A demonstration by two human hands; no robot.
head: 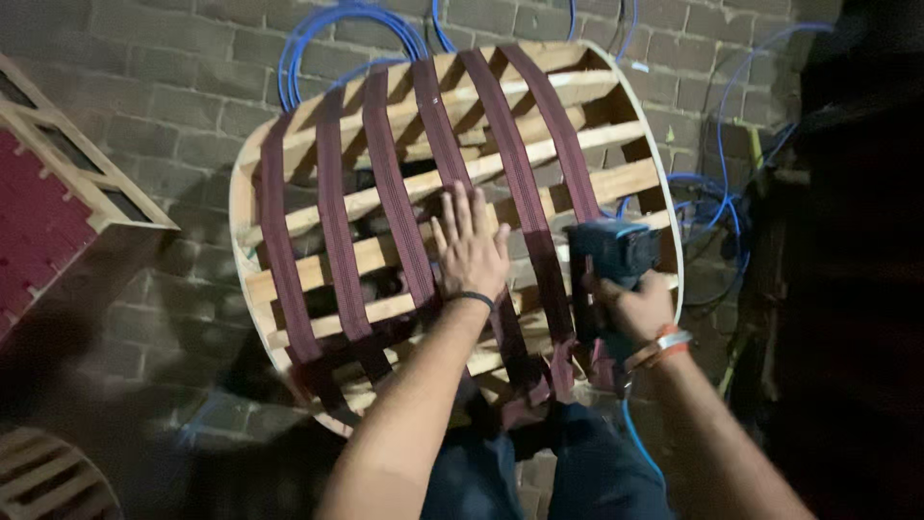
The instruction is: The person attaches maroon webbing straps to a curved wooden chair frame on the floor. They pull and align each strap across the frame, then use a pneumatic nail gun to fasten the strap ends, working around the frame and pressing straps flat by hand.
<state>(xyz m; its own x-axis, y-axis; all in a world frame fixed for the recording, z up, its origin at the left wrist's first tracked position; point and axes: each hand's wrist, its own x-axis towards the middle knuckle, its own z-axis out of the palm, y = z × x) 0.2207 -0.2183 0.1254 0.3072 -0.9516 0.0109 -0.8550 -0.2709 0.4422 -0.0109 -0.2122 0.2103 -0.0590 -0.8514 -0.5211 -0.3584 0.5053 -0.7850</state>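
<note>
A curved wooden frame [616,183] of pale slats leans toward me over the brick floor. Several dark maroon webbing straps [337,221] run across it from top to bottom. My left hand [470,246] lies flat and open on the straps near the middle, fingers spread, a dark band at its wrist. My right hand [637,306], with an orange and white wristband, grips a blue pneumatic staple gun [608,265] held against the frame's right side, near the rightmost strap. A blue air hose [643,453] trails down from the tool.
Coils of blue hose [346,24] lie on the brick floor behind and to the right of the frame. A wooden frame with red upholstery [43,207] stands at the left. Another slatted wooden piece [43,477] sits at the bottom left. The right side is dark.
</note>
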